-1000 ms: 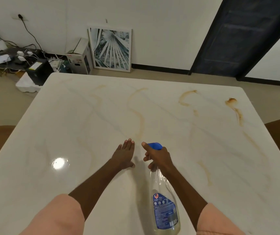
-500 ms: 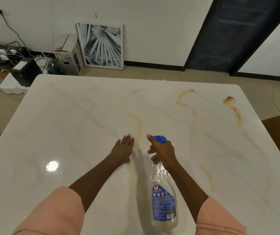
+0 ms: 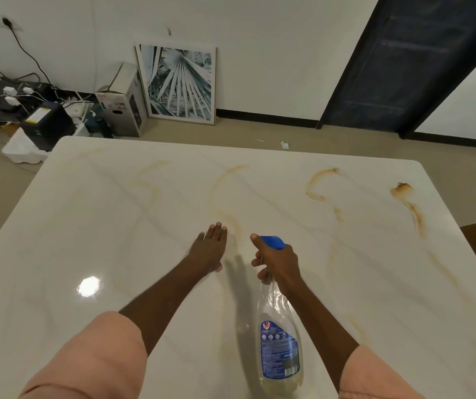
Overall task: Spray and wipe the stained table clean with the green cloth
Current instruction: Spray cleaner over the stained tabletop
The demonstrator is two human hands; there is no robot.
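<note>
From the head view, the right hand [image 3: 277,259] wraps the neck of the spray bottle [image 3: 280,338], its grip clamped there with fingers at the blue trigger head [image 3: 272,242], nozzle aimed forward over the tabletop [image 3: 115,226], apparently so the mist lands on the brown stains [image 3: 409,205] ahead. The left hand [image 3: 209,249] lies flat, fingers straight and together, palm down on the marble, probably to steady the lean. The green cloth is nowhere in sight, so wiping looks not yet begun.
</note>
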